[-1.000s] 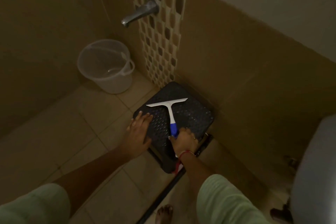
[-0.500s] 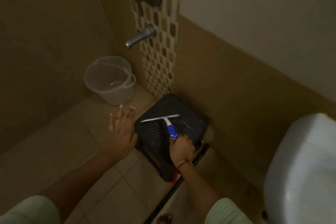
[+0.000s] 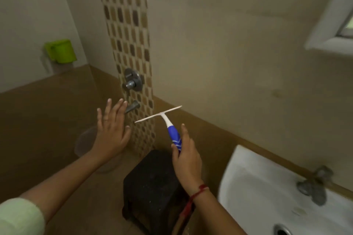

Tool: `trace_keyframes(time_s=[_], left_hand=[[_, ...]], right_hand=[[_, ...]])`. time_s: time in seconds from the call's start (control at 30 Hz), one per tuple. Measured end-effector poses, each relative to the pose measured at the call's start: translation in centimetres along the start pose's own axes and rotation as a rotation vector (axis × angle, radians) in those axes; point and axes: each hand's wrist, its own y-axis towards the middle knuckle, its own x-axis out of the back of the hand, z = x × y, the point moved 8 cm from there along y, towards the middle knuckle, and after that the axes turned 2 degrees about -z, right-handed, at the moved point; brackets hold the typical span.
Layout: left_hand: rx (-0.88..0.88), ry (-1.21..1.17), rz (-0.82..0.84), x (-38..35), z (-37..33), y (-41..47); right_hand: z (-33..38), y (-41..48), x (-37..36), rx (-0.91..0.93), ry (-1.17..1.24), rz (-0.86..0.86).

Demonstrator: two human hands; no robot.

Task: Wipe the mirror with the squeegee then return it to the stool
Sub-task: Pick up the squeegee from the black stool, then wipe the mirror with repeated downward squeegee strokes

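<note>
Far left, on the wall: a green mug (image 3: 60, 51) hangs above the line where the pale upper wall meets the brown tile. Your pale green sleeve (image 3: 20, 217) sits at the bottom-left corner.

Your left hand (image 3: 109, 131) is raised in front of the corner, palm away from you, fingers spread wide and straight, holding nothing. It hangs just left of the squeegee and does not touch it. Behind and below that hand a translucent bucket (image 3: 84, 143) shows only faintly, mostly hidden by your wrist.

Just right of the hand, the mosaic tile strip (image 3: 126, 25) runs down the wall. On it sit a round metal valve (image 3: 133, 81) and, lower, a spout (image 3: 132, 106) whose tip is covered by your fingertips.

The squeegee (image 3: 162, 118) is in the air, clear of the stool, its white blade tilted up to the right and its blue handle running down into your right hand (image 3: 186, 160). That hand is closed around the lower handle, index finger laid along its right side. A red thread (image 3: 198, 191) circles the wrist.

Directly below the squeegee stands the dark stool (image 3: 152, 181), its top bare, against the wall; your right forearm crosses its right edge.

Right of that: a white basin (image 3: 257, 183) with a blurred metal tap (image 3: 313, 185) and a drain at the bottom edge. Upper right, a white frame (image 3: 328, 25) juts from the wall; whether it is the mirror you cannot tell here.
</note>
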Motion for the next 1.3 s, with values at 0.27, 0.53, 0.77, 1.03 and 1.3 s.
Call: trace_keyframes(time_s=[0.27, 0.53, 0.77, 1.03, 1.3], left_hand=[[-0.071, -0.181, -0.275, 6.8, -8.4, 7.2], [-0.185, -0.33, -0.356, 8.9, -15.9, 11.5], [-0.447, -0.423, -0.377, 11.6, -26.5, 15.6], [-0.708, -0.439, -0.47, 16.5, -38.6, 20.1], [-0.8, -0.429, -0.635, 22.9, -45.5, 23.4]], right_hand=[[4.6, 0.2, 14.2, 0.228, -0.022, -0.322], [8.8, -0.4, 26.7, 0.403, 0.037, -0.658], [11.0, -1.9, 36.4, 0.467, -0.001, -0.967], [12.7, -0.2, 46.8, 0.437, -0.079, -1.137], [17.0, 3.0, 56.5, 0.391, -0.146, -1.221]])
